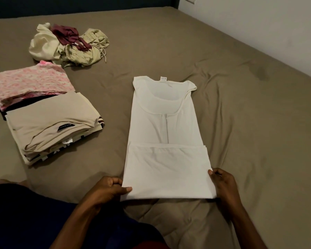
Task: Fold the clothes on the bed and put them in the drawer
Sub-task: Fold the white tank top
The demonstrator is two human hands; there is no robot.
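Head view: white top [164,141] lies flat mid-bed [241,105], hem folded up over the lower part. Left hand [108,191] pinches the near left corner, right hand [223,184] grips the near right edge, fingers curled. Folded stack [50,126] and unfolded pile [68,45] lie at left.

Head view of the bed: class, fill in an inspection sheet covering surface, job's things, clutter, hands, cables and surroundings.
Surface: wrinkled taupe bed sheet.
Job's things: white cotton top, sides folded in, lower part doubled up; folded stack with beige shirt over pink floral fabric; unfolded pile of cream and maroon garments.
Clutter: nothing seen.
Hands: left hand and right hand pinch the top's near corners.
Cables: nothing seen.
Surroundings: white wall, dark headboard; no drawer in view.
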